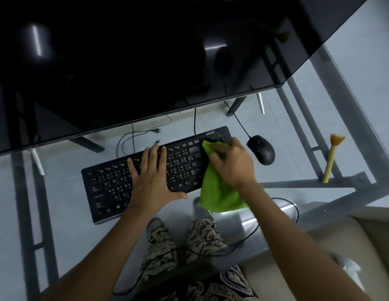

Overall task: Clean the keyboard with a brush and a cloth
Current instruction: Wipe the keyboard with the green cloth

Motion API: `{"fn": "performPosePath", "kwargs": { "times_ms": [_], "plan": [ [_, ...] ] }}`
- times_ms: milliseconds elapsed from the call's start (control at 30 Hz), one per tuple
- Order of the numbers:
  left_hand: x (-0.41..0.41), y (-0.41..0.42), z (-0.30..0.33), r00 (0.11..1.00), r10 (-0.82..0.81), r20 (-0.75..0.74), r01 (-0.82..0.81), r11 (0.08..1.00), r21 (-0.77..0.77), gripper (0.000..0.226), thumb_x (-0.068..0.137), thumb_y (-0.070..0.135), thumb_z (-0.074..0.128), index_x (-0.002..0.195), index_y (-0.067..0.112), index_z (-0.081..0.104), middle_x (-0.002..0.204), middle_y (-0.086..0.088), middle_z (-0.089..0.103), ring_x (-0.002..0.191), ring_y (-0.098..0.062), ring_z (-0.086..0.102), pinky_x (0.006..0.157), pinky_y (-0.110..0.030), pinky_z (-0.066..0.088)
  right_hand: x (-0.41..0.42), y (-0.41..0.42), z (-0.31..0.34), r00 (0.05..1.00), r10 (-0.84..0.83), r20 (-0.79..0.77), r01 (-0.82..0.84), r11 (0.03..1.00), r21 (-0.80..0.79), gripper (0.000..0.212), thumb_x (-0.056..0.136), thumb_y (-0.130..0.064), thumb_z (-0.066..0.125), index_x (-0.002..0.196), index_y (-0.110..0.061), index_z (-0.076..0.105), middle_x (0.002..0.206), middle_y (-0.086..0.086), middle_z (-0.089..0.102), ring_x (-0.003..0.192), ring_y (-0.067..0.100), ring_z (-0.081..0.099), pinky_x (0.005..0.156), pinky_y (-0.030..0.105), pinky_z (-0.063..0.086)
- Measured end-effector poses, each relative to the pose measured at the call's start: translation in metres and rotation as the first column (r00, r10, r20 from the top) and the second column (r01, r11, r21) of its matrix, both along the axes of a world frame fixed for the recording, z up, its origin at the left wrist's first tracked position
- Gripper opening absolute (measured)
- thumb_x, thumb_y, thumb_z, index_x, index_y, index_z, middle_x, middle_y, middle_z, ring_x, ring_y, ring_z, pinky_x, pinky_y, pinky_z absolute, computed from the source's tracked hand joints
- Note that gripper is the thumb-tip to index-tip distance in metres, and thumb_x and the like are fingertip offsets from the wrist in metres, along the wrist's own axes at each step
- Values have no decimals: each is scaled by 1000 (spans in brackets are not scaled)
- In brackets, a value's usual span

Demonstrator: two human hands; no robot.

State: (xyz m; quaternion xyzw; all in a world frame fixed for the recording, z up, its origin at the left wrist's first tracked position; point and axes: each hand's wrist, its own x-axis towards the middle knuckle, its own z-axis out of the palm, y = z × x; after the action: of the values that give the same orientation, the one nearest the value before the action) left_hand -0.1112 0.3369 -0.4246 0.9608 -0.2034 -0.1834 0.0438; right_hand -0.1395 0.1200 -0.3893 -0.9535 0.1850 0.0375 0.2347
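A black keyboard (pixel 111 183) lies at a slant on the glass desk (pixel 297 148). My left hand (pixel 152 177) rests flat on its middle keys, fingers straight and thumb along the front edge. My right hand (pixel 232 161) grips a green cloth (pixel 219 192) and presses it on the keyboard's right end, over the number pad. The cloth hangs over the keyboard's front edge. A yellow brush (pixel 331 157) with orange bristles lies on the glass at the right, well apart from both hands.
A black mouse (pixel 262 149) sits just right of the keyboard, its cable running back. A large dark monitor (pixel 124 61) fills the top of the view. Cables trail behind the keyboard and under the glass. My patterned trousers (pixel 161 246) show below.
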Motion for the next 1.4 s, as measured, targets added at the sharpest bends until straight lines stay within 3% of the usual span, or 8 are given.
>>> {"fn": "performPosePath", "kwargs": {
  "times_ms": [133, 233, 367, 667, 767, 900, 1100, 1400],
  "plan": [
    [0, 0, 0, 1000, -11, -12, 11, 1000, -1, 140, 48, 92, 51, 152, 13, 1, 161, -8, -2, 147, -26, -8, 111, -67, -2, 30, -20, 15, 994, -21, 108, 2, 985, 171, 39, 80, -50, 44, 98, -34, 75, 121, 2, 55, 124, 27, 44, 110, 57, 28],
    [1, 0, 1, 1000, -16, -8, 16, 1000, -6, 139, 47, 92, 47, 152, 13, 0, 161, -8, -3, 147, -26, -8, 111, -67, -2, 30, -4, 8, 965, 258, 54, -252, 962, -101, 37, 92, -55, 42, 106, -36, 70, 159, 0, 21, 148, 31, 3, 114, 61, -5],
    [0, 3, 0, 1000, -25, -11, 25, 999, -31, 137, 50, 92, 46, 152, 13, -2, 161, -7, -6, 147, -25, -11, 111, -65, -4, 3, 1, -7, 938, 227, 261, -122, 924, -364, 47, 87, -50, 59, 117, -15, 67, 125, 19, 56, 110, 35, 52, 92, 48, 45],
    [-1, 6, -3, 999, -44, 7, 45, 999, -30, 133, 55, 92, 40, 152, 11, -2, 161, -8, -7, 147, -26, -10, 110, -63, -10, -14, 55, -29, 943, 321, 92, -292, 926, -240, 36, 84, -16, 60, 118, -6, 64, 88, 14, 64, 59, 24, 64, 47, 32, 57],
    [-2, 9, -8, 999, -39, 18, 40, 998, -40, 131, 53, 92, 39, 152, 9, 12, 160, -10, 8, 147, -27, 4, 111, -66, 2, -8, 56, -22, 924, 381, 45, -330, 850, -410, 34, 79, -33, 68, 110, -17, 71, 87, 9, 64, 70, 23, 63, 61, 34, 53],
    [-3, 10, -9, 998, -49, 43, 50, 998, -39, 134, 51, 89, 51, 151, 9, 10, 161, -11, 7, 148, -28, 5, 111, -63, -3, -5, 29, -22, 948, 315, -41, -296, 830, -473, 42, 86, -54, 48, 121, -34, 53, 143, 15, 43, 136, 42, 31, 108, 61, 19],
    [-3, 9, -9, 999, -41, 19, 41, 999, -33, 132, 54, 89, 51, 152, 11, 7, 161, -9, 3, 148, -28, 1, 111, -65, 0, -9, 60, -22, 932, 359, -46, -348, 856, -381, 45, 86, -36, 50, 130, -24, 52, 105, 17, 57, 80, 30, 57, 64, 40, 54],
    [0, 12, -2, 999, -34, -3, 34, 997, -70, 136, 52, 87, 54, 152, 15, -4, 161, -1, -9, 147, -19, -12, 111, -56, -16, -15, 26, -23, 925, 380, -4, -355, 859, -369, 45, 82, -40, 53, 122, -24, 63, 98, 15, 59, 79, 30, 61, 64, 38, 58]
  ]
}}
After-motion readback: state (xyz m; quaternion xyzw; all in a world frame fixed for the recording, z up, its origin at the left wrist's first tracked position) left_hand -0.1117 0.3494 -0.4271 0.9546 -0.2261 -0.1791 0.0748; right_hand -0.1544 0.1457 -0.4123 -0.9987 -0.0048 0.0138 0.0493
